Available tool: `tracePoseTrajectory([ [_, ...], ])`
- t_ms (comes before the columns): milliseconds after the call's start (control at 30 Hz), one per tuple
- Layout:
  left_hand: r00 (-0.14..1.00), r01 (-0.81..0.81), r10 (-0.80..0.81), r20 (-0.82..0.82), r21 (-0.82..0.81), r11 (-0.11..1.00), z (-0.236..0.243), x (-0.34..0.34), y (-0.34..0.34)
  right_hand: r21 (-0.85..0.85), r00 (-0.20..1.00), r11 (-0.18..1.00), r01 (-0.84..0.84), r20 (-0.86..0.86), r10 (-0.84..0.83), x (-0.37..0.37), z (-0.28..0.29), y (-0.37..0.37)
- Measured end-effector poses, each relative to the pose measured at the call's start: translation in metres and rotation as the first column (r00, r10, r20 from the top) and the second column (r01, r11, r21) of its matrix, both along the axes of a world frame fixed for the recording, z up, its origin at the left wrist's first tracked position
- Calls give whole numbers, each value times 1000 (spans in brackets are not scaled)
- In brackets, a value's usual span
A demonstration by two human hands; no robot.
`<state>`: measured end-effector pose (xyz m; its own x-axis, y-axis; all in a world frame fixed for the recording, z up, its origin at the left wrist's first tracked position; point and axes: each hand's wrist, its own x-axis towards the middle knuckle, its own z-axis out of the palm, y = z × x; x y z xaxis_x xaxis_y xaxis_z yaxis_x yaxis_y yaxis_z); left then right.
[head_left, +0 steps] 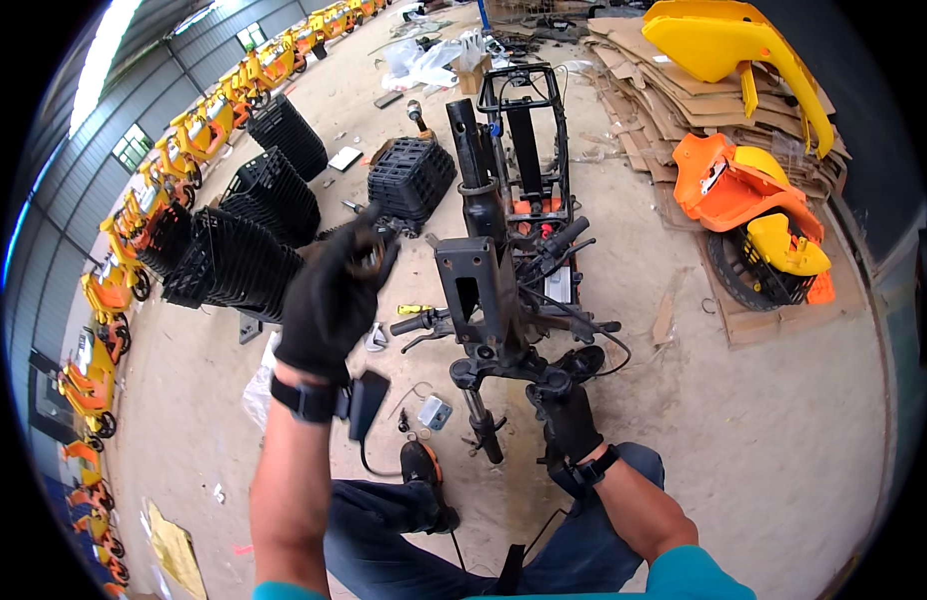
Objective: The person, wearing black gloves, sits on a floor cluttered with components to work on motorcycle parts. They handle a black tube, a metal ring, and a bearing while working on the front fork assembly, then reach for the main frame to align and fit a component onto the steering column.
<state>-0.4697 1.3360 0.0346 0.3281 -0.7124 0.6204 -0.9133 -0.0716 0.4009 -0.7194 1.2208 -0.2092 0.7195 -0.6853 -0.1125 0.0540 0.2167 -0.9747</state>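
Note:
My left hand (331, 305), in a black glove, is raised left of the scooter frame. Its thumb and fingers curl around what looks like a small ring-shaped metal part (367, 262), partly hidden by the glove. My right hand (567, 420), gloved too, is closed around the right leg of the black front fork (509, 368). Above the fork rises a black bracket (466, 285) with holes and a slot, in front of the steering tube (481, 210). Handlebar grips (412, 324) and cables hang to both sides of it. The bare frame (525, 140) extends away behind.
Stacks of black plastic baskets (234, 262) stand on the left, with another basket stack (412, 180) and a power drill (417, 115) beyond. Orange and yellow body panels (729, 185) and flattened cardboard (634, 90) lie right. A small metal box (435, 413) sits near my foot.

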Motion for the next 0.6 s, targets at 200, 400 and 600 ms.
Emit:
tracePoseTrajectory([
  [200, 992, 73, -86, 92, 133, 988, 80, 36, -70, 67, 997, 997, 46, 63, -50, 0, -9, -1],
  [400, 590, 380, -425, -687, -228, 897, 90, 37, -122, 28, 996, 998, 52, 77, -54, 4, -10, 2],
  [600, 497, 410, -428, -755, -231, 883, 82, 34, -133, -31, 994, 998, 54, 99, -50, 4, -12, 2],
])
